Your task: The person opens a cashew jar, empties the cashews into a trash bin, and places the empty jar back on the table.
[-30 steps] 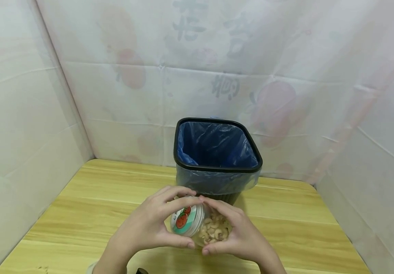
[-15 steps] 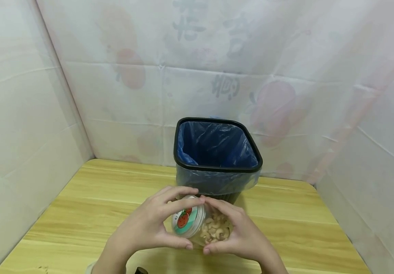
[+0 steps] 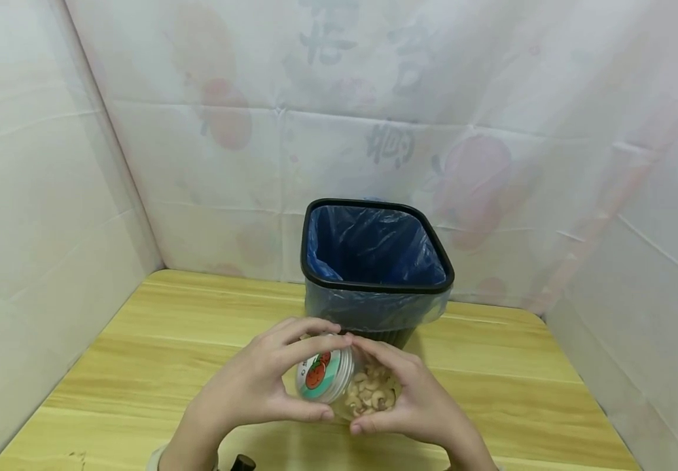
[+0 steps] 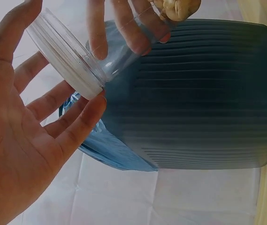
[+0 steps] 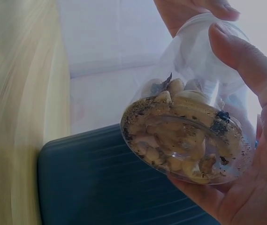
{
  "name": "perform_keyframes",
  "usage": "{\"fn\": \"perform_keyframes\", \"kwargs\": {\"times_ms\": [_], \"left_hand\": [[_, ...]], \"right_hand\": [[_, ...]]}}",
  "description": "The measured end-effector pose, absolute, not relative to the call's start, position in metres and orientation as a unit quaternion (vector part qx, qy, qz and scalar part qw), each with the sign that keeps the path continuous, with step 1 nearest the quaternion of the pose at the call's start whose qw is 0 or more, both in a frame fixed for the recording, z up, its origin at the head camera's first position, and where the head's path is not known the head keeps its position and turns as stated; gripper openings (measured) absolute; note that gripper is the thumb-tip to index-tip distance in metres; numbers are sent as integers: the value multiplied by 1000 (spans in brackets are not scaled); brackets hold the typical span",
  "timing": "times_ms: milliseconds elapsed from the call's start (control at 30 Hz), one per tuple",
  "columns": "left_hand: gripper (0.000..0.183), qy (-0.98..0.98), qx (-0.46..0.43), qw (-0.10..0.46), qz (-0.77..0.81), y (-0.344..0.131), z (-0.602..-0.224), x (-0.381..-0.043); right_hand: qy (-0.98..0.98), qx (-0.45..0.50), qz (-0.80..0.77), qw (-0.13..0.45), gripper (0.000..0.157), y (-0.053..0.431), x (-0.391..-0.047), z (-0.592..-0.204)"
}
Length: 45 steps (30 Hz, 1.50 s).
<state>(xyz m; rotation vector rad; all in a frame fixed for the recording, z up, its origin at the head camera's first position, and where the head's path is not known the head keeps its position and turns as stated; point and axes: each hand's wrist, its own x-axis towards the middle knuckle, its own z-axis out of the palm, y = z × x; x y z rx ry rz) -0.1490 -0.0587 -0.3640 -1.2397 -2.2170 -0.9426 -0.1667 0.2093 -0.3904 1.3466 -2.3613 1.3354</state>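
Observation:
Both hands hold a clear plastic jar (image 3: 368,392) of cashews, tilted on its side above the table, in front of the bin. My left hand (image 3: 253,386) curls its fingers and thumb round the screw lid (image 3: 318,376), which has a white and green top picturing red fruit. The lid (image 4: 65,56) sits on the jar in the left wrist view. My right hand (image 3: 424,402) grips the jar body, thumb on the near side. Brown crumbs and dark bits lie with the nuts at the jar's base (image 5: 185,136) in the right wrist view.
A bin (image 3: 377,320) with a black rim and blue liner stands just behind the hands on the wooden table (image 3: 168,340). A small dark round-topped object (image 3: 243,463) shows at the lower edge. Pale cloth walls (image 3: 209,163) enclose the back and sides.
Both hands keep their hold on the jar, almost still. The lid and jar have shifted very slightly to the right, and the head view has moved a little.

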Motion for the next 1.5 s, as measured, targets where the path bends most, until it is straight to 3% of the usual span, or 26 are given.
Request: {"fn": "perform_keyframes", "kwargs": {"times_ms": [467, 733, 933, 1500], "left_hand": [[75, -824, -410, 204, -334, -57, -363, -147], [85, -823, -433, 197, -309, -58, -365, -150], [78, -795, -475, 209, -314, -59, -366, -152], [76, -821, -431, 194, -320, -60, -364, -150]], "right_hand": [[-804, 422, 415, 59, 97, 208, -165, -389], [-805, 427, 408, 64, 98, 209, -166, -390], [-802, 431, 410, 57, 96, 211, -167, -391], [-807, 423, 408, 58, 97, 207, -166, -391]]}}
